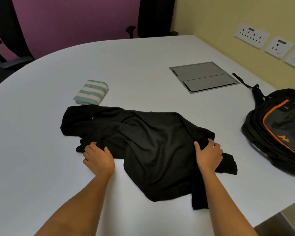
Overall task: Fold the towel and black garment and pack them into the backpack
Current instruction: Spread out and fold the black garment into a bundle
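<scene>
Fingers (90, 147) of the left hand (99, 159) curl down over the near-left edge of a crumpled, soft black garment (152, 150). The thumb lies out on the cloth and the hand grips a fold of it. The right hand (209, 154) does the same on the opposite side: its fingers (214, 144) are bent round a bunched ridge of fabric and its thumb presses on top. Both forearms reach in from the near edge of the pale grey rounded desk (41, 150).

Between the two sets of fingers the black garment lies spread and wrinkled on the desk. One lobe hangs back toward the person, and a narrow strip trails out beside the right wrist. Beyond the left fingers a sleeve-like part stretches away to the left.

Just past that far-left part, apart from both hands, lies a folded towel with teal and cream stripes (91, 92), a neat small rectangle flat on the desk.

Well to the right of the right fingers, a black backpack with orange piping and an orange logo (279, 130) lies on its back near the desk's edge. One of its straps runs out across the surface behind it.

Farther off, beyond the right fingers, a grey metal flap panel (203, 77) is set flush into the desk. White wall sockets (252, 37) line the yellow wall at far right. Black office chairs (155, 16) stand behind the desk against a purple wall.
</scene>
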